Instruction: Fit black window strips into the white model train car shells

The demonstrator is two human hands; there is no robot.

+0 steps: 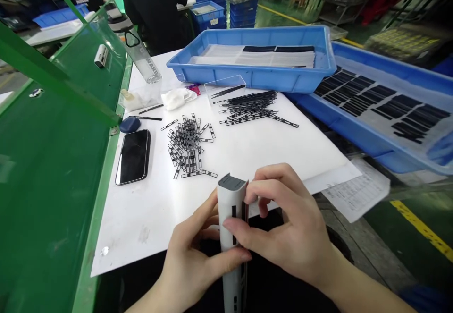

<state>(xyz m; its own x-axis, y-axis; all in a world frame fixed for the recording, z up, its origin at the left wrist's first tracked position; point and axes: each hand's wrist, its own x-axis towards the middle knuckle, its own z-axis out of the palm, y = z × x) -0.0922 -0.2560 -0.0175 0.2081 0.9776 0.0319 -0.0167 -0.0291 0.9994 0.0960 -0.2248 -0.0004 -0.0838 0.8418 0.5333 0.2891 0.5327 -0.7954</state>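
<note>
A tall white device (231, 209) with a grey cap stands upright at the near edge of the white table (247, 157). My left hand (191, 256) is wrapped round its lower left side. My right hand (286, 223) presses a thin black strip against the device's right edge, thumb and fingers pinched on it. A loose heap of short black-and-white strips (187, 145) lies in the table's middle, and a heap of longer black strips (251, 107) lies further back.
A black phone (133, 156) lies at the table's left beside a green conveyor frame (53, 162). A blue tray (255, 58) holding sheets sits at the back, a second blue tray (389, 110) to the right. Tweezers (228, 91), a white cloth (177, 98) and a person in black (155, 6) are behind.
</note>
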